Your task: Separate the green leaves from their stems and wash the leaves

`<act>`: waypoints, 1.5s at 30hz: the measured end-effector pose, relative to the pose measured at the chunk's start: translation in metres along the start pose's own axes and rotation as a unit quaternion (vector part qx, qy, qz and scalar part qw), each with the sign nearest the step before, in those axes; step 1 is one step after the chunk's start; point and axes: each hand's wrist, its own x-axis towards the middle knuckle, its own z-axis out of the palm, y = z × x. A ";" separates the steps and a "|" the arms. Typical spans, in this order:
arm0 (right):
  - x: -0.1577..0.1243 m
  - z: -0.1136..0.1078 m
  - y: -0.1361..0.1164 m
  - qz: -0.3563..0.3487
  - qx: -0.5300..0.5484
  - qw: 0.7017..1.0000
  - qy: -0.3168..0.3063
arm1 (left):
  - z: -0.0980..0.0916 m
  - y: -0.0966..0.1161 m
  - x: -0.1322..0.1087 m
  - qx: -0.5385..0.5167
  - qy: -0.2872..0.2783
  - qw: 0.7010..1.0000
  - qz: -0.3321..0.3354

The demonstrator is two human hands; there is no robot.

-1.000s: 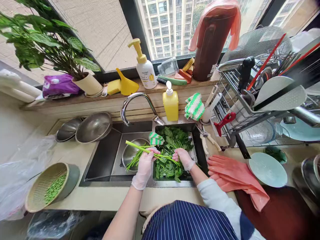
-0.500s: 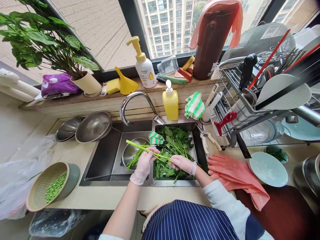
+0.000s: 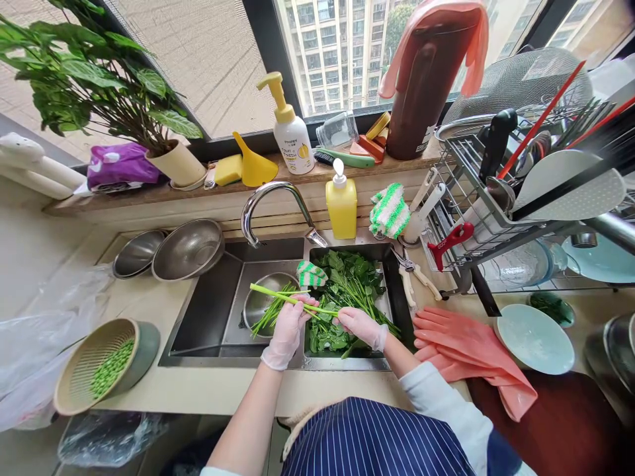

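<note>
Kitchen counter under a window, viewed from above, with a dark double-basin steel sink [image 3: 198, 317] set into it. I take the curved chrome faucet [image 3: 268, 198] as my landmark.

Directly below the faucet, I see the left hand [image 3: 288, 327] in a thin clear glove. Its fingers are curled closed around a bunch of long pale-green vegetable stalks [image 3: 278, 295]. The bunch fans out to the lower left of the faucet, over a round steel bowl [image 3: 260, 305] sitting in the left basin.

To the lower right of the faucet, the right hand [image 3: 361, 325], also gloved, pinches the right end of one stalk between thumb and fingertips. It does so above a heap of dark leafy greens [image 3: 350, 281] filling the right basin.

A green-and-white striped sponge [image 3: 310, 273] lies just under the faucet's spout. A yellow pump bottle [image 3: 341, 206] stands immediately right of the faucet. A woven basket of green peas [image 3: 102, 367] rests on the counter far to the faucet's lower left. A pair of pink rubber gloves [image 3: 461, 350] lies on the counter far to its lower right.
</note>
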 end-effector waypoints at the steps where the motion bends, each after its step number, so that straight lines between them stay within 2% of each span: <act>1: 0.002 0.001 0.002 0.011 0.021 1.000 0.012 | 0.002 0.001 -0.003 0.013 -0.011 1.000 0.011; 6: 0.017 0.008 0.014 0.052 0.136 0.986 0.080 | 0.013 0.000 -0.018 0.083 -0.045 0.993 0.065; 11: 0.022 0.001 0.015 0.051 0.172 0.978 0.110 | 0.016 -0.006 -0.025 0.061 0.000 0.993 0.101; 17: 0.015 0.004 0.010 0.015 0.170 0.982 0.079 | 0.013 -0.008 -0.017 0.018 0.066 0.997 0.024; 19: 0.013 0.007 0.009 -0.012 0.107 0.992 0.058 | 0.014 -0.008 -0.014 0.008 0.087 0.996 0.009; 22: 0.009 0.011 0.006 -0.079 -0.063 0.994 0.041 | 0.016 -0.008 -0.012 0.016 0.103 0.994 -0.013; 24: 0.006 0.013 0.003 -0.120 -0.189 0.974 0.033 | 0.018 -0.009 -0.012 0.029 0.110 0.993 -0.031; 27: 0.002 0.019 -0.002 -0.139 -0.351 0.925 0.029 | 0.019 -0.014 -0.011 0.047 0.122 0.990 -0.049; 29: 0.001 0.024 -0.002 -0.134 -0.409 0.902 0.034 | 0.018 -0.017 -0.010 0.059 0.132 0.988 -0.057; 31: 0.000 0.030 0.000 -0.131 -0.428 0.893 0.040 | 0.015 -0.020 -0.010 0.064 0.143 0.986 -0.062; 33: 0.002 0.036 0.005 -0.123 -0.423 0.896 0.050 | 0.011 -0.022 -0.011 0.065 0.151 0.985 -0.060; 36: 0.008 0.049 0.013 -0.098 -0.375 0.919 0.068 | 0.005 -0.023 -0.016 0.048 0.152 0.987 -0.037; 41: 0.027 0.067 0.020 -0.090 -0.161 0.977 0.106 | -0.003 -0.027 -0.026 -0.028 0.146 0.989 0.018; 45: 0.039 0.070 0.022 -0.068 -0.049 0.992 0.093 | -0.012 -0.026 -0.030 -0.072 0.131 0.988 0.031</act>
